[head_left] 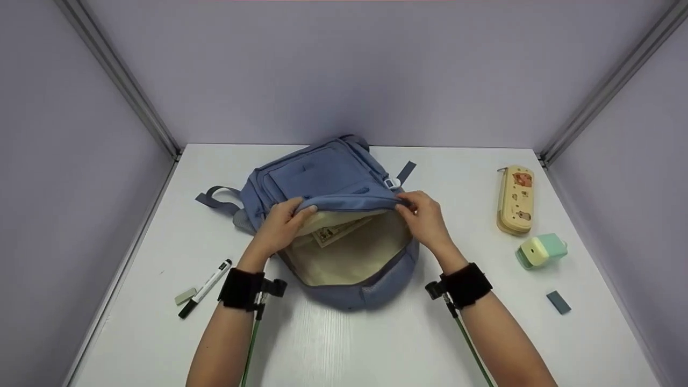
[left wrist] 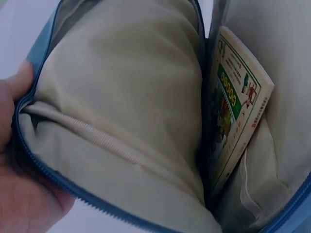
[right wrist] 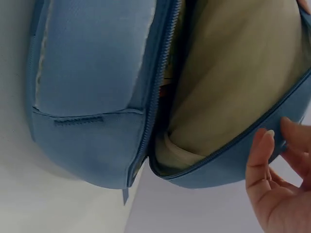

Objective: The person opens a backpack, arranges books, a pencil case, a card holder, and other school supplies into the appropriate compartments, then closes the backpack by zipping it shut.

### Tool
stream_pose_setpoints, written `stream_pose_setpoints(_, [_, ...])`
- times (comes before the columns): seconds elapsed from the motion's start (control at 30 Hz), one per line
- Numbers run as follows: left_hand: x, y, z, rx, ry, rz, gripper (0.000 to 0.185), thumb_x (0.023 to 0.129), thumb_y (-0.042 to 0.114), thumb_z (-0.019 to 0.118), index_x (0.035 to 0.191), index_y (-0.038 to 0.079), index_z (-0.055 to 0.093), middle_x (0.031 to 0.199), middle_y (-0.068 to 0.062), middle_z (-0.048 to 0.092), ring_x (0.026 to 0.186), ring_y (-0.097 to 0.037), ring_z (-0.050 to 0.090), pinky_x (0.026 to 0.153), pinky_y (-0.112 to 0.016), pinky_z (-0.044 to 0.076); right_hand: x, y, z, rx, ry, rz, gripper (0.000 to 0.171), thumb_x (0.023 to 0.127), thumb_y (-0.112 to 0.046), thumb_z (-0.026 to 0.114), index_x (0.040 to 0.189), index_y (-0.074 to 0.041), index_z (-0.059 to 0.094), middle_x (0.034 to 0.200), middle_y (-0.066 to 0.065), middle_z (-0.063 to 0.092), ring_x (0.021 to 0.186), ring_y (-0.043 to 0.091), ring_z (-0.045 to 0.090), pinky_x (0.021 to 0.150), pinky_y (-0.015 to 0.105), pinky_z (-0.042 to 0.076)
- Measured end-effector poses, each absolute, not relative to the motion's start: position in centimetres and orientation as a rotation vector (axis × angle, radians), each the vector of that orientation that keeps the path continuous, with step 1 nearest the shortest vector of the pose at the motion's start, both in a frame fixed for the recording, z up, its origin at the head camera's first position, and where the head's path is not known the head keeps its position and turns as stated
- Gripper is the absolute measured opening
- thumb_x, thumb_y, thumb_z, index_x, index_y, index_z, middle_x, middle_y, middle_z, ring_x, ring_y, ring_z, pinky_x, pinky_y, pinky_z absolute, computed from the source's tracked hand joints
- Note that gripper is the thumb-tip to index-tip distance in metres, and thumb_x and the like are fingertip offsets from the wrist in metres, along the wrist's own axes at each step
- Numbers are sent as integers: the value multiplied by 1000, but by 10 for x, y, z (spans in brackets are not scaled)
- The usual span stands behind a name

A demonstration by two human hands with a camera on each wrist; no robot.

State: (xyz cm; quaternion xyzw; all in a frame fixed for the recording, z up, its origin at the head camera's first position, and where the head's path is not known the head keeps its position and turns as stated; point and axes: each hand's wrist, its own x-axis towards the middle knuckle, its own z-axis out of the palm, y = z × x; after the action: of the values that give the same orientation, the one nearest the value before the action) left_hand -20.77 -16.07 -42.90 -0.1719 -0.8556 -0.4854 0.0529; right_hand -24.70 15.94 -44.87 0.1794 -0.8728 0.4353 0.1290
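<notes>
Gripping backpack [head_left: 328, 177] flap — left hand [head_left: 282, 226]; right hand [head_left: 427, 217].

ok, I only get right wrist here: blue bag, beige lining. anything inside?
Observer: Yes. Left wrist shows a book standing on edge inside the backpack.
Operator: Left hand?
Observer: The left hand grips the raised front edge of the opening, opposite the right hand.
Operator: Anything beside the bag?
Observer: A pencil case and a green sharpener lie to its right, apart from it.
</notes>
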Motion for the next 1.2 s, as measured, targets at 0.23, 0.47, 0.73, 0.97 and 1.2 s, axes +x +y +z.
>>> stream_pose_setpoints(0.23, [-194,-154,-447,-405,-2867,-1620,54,106,47,33,114,4,65,106,-10,66,99,-27,61,86,-42,45,-248,160,-459,529,-2549,1232,10,92,1,65,100,4,70,98,15,63,89,28,62,78,43,51])
stream_pose_setpoints(0.47, [-186,-129,-476,-209,-3199,-1348,85,95,73,11,151,15,37,154,-8,36,140,-36,31,112,-51,23,-235,166,-473,608,-2645,1128,6,92,-1,65,94,4,68,100,15,61,95,32,60,84,45,48])
stream_pose_setpoints(0.73, [-192,-111,-481,-199,-3293,-1154,79,96,71,13,152,22,38,153,-6,39,141,-39,30,105,-72,8,-220,172,-469,623,-2706,1074,6,93,-3,66,91,3,67,101,14,59,93,29,59,81,43,48])
stream_pose_setpoints(0.97, [-203,-110,-489,-212,-3345,-1032,82,95,73,15,154,20,34,155,-11,34,143,-39,23,103,-75,4,-204,169,-459,643,-2794,940,6,91,-6,69,91,0,69,95,6,58,83,23,59,75,40,49])
stream_pose_setpoints(1.2, [-214,-116,-498,-313,-3358,-906,79,95,73,20,153,20,35,159,-8,25,147,-32,16,108,-67,-5,-194,164,-452,729,-2835,794,7,92,-11,69,91,-4,70,89,2,56,78,21,58,70,39,48])
